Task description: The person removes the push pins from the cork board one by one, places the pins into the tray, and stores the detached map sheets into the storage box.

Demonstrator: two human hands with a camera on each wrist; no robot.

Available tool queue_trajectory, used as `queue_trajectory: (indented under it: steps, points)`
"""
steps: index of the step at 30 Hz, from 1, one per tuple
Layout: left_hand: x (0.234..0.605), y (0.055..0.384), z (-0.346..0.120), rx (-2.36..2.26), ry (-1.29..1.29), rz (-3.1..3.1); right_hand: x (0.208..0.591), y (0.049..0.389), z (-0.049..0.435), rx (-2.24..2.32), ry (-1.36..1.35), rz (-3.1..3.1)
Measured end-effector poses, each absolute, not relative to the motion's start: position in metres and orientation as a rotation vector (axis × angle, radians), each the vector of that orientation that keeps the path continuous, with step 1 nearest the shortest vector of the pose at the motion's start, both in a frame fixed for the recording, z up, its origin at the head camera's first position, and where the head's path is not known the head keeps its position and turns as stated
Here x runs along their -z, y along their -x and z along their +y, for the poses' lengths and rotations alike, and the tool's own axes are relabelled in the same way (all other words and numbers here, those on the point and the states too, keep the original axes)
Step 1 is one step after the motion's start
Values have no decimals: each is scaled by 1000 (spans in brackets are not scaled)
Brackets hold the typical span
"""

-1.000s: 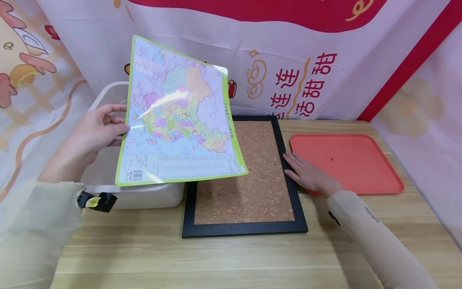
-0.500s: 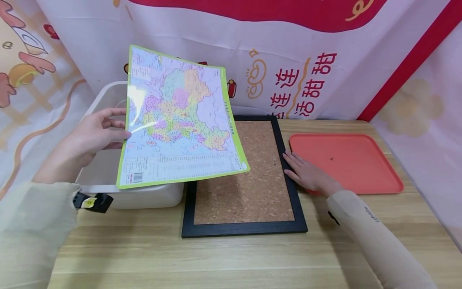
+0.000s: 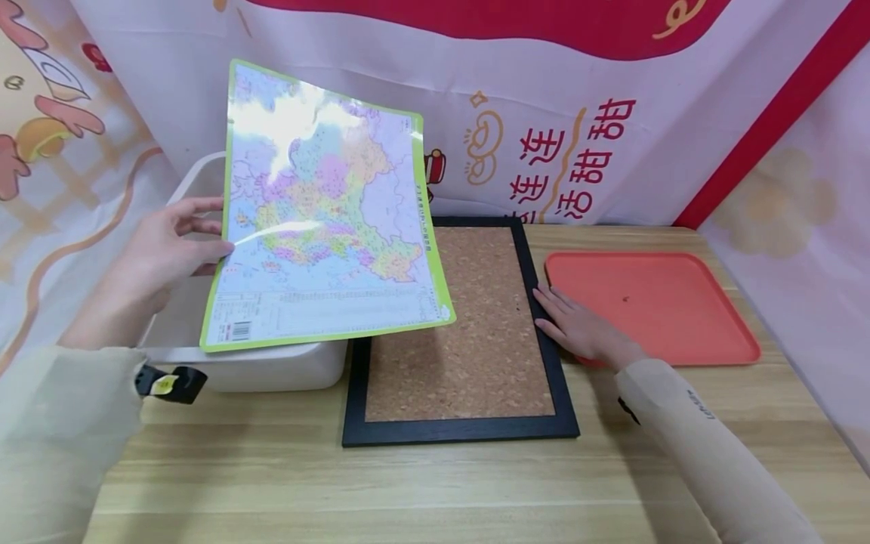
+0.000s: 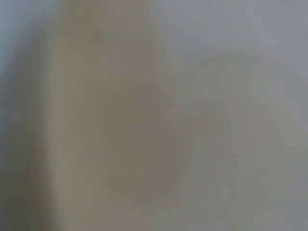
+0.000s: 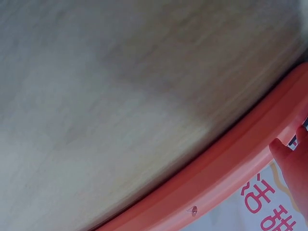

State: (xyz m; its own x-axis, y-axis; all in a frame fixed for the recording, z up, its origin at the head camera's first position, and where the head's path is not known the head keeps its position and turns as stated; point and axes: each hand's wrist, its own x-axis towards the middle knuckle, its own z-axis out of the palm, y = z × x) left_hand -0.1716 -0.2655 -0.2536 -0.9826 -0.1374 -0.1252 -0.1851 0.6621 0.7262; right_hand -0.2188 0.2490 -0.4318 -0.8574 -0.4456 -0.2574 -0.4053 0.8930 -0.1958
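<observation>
A glossy map sheet with a green border is held up by my left hand, which pinches its left edge between thumb and fingers. The sheet bends slightly and hangs over the white bin and the left part of a cork board in a black frame. My right hand lies with fairly straight fingers on the frame's right side. In the right wrist view part of the right hand shows at the right edge. The left wrist view is too blurred to make out the sheet.
A white plastic bin stands left of the cork board, partly hidden by the map. A red tray lies to the right of the board on the wooden table. Behind the table hangs a printed cloth.
The map sheet dipped slightly, then rose and shifted left with my left hand; the glare on it moved. My right hand stays on the frame.
</observation>
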Motion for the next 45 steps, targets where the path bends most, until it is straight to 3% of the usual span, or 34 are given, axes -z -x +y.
queue_trajectory:
  steps: [37, 45]
  points:
    - [247, 158, -306, -1032, 535, 3085, 432, 220, 249, 170, 617, 2760]
    - [258, 169, -324, -1002, 567, 3098, 434, 223, 249, 141, 606, 2748]
